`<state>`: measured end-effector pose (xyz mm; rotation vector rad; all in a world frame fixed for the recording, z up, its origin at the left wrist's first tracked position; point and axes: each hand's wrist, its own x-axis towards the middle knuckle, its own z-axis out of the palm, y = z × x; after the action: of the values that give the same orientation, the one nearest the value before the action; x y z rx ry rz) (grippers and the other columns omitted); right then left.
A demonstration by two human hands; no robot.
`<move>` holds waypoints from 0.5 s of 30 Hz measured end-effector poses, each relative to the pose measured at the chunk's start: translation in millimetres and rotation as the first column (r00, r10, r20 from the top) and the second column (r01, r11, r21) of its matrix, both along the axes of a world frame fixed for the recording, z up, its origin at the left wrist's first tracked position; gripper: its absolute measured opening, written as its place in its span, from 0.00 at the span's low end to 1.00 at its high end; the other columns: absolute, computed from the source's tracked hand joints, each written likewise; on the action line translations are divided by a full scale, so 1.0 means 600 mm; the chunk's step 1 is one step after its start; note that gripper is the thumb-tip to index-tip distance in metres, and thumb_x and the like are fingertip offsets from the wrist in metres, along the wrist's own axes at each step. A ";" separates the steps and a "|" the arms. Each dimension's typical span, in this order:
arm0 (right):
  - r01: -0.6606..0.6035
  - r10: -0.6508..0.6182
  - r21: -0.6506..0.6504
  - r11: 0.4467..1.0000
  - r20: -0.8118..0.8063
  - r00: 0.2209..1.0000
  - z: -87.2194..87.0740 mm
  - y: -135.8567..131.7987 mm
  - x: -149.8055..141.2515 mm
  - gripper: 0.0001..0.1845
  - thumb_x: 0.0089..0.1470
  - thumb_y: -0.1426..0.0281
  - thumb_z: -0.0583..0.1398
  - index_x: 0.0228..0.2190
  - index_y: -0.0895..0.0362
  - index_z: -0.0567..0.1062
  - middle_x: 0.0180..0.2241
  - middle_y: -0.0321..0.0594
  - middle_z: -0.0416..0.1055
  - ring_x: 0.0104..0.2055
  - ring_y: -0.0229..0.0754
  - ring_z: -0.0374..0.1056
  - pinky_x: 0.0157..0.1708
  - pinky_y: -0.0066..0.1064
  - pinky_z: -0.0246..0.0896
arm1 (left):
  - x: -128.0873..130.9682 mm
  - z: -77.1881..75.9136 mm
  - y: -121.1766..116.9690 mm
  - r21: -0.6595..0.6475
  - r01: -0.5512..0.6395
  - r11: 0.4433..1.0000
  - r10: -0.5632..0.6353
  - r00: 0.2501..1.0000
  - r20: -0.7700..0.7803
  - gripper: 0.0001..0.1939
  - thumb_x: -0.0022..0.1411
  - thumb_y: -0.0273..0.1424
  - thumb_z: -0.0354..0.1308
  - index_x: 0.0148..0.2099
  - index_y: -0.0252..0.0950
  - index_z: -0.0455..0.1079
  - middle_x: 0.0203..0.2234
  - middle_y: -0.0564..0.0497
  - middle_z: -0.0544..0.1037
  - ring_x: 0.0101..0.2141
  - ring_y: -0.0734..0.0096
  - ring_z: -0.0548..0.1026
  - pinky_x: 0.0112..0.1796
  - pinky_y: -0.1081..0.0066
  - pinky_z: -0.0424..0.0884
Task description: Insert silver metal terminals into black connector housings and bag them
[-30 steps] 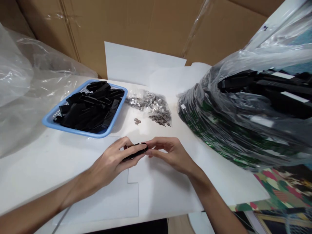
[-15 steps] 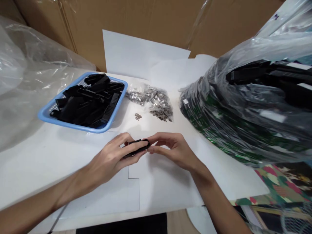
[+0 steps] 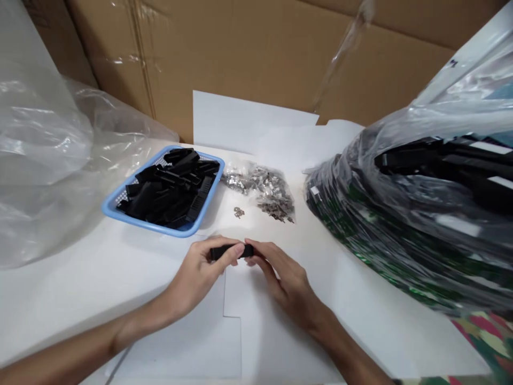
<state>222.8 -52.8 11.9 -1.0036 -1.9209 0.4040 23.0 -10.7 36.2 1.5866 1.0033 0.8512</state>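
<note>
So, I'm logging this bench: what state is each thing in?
Oblong black piece: held
Left hand: gripping that piece
Right hand: pinching its right end
Blue basket: heaped with black pieces
Loose metal pieces: clustered
Metal-piece bag: filled
Large bag: bulging
Plastic sheeting: crumpled
Cardboard: upright

No lettering, brand or number can be read.
White, label-like strips lie on the black pieces (image 3: 420,153) in the clear plastic bag (image 3: 360,214) at the right: an upper strip (image 3: 491,147) and a lower strip (image 3: 502,183) running to the picture's edge (any print on them is too small or blurred to tell). A broader pale patch (image 3: 457,225) shows through the plastic below them, and a small white patch (image 3: 315,190) sits near the bag's left end, both without legible print. A small dark purplish mark (image 3: 453,63) stands on the slanting white panel (image 3: 467,67) at the upper right (too small to make out as a letter or sign).
</note>
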 end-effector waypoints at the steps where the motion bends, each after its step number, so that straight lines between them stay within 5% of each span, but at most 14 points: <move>1: -0.034 0.034 -0.006 0.999 0.026 0.999 0.001 0.000 0.006 0.27 0.69 0.80 0.54 0.64 0.48 0.67 0.42 0.42 0.78 0.41 0.41 0.77 0.44 0.33 0.76 | -0.003 0.002 0.001 -0.059 0.021 0.998 -0.021 1.000 0.002 0.17 0.70 0.44 0.60 0.40 0.38 0.83 0.25 0.53 0.77 0.24 0.74 0.65 0.25 0.72 0.60; 5: -0.145 0.148 -0.038 0.989 0.100 0.984 0.014 0.000 0.030 0.26 0.69 0.80 0.54 0.64 0.48 0.67 0.36 0.38 0.78 0.38 0.40 0.77 0.39 0.31 0.75 | -0.019 0.011 0.004 -0.198 0.128 0.972 -0.128 0.992 0.011 0.19 0.69 0.47 0.61 0.39 0.37 0.83 0.22 0.54 0.75 0.22 0.77 0.62 0.24 0.73 0.57; 9: -0.168 0.167 0.000 0.986 0.109 0.980 0.026 -0.001 0.032 0.27 0.69 0.77 0.58 0.64 0.46 0.67 0.42 0.40 0.80 0.39 0.41 0.79 0.39 0.31 0.77 | -0.022 0.021 0.000 -0.231 0.196 0.953 -0.190 0.981 0.049 0.19 0.69 0.46 0.61 0.38 0.36 0.82 0.23 0.53 0.76 0.22 0.77 0.65 0.25 0.74 0.62; 12: -0.132 0.125 0.057 0.990 0.115 0.986 0.039 0.002 0.019 0.30 0.67 0.75 0.61 0.66 0.45 0.66 0.52 0.42 0.79 0.47 0.45 0.80 0.47 0.35 0.79 | -0.017 0.034 -0.005 -0.128 0.229 0.965 -0.222 0.973 0.067 0.16 0.70 0.45 0.60 0.45 0.38 0.80 0.31 0.51 0.81 0.27 0.73 0.73 0.30 0.73 0.69; 15: -0.027 -0.026 0.258 0.966 0.201 0.979 0.066 -0.001 0.021 0.34 0.65 0.78 0.62 0.67 0.43 0.65 0.54 0.40 0.79 0.52 0.47 0.79 0.52 0.38 0.78 | -0.032 0.066 0.014 0.145 0.263 0.954 -0.246 0.961 -0.125 0.19 0.71 0.46 0.59 0.57 0.44 0.75 0.46 0.48 0.82 0.38 0.67 0.79 0.42 0.68 0.74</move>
<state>235.2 -53.6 51.7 -0.8982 -2.0917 0.0461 3.6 -2.3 75.9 1.8687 0.7958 0.6882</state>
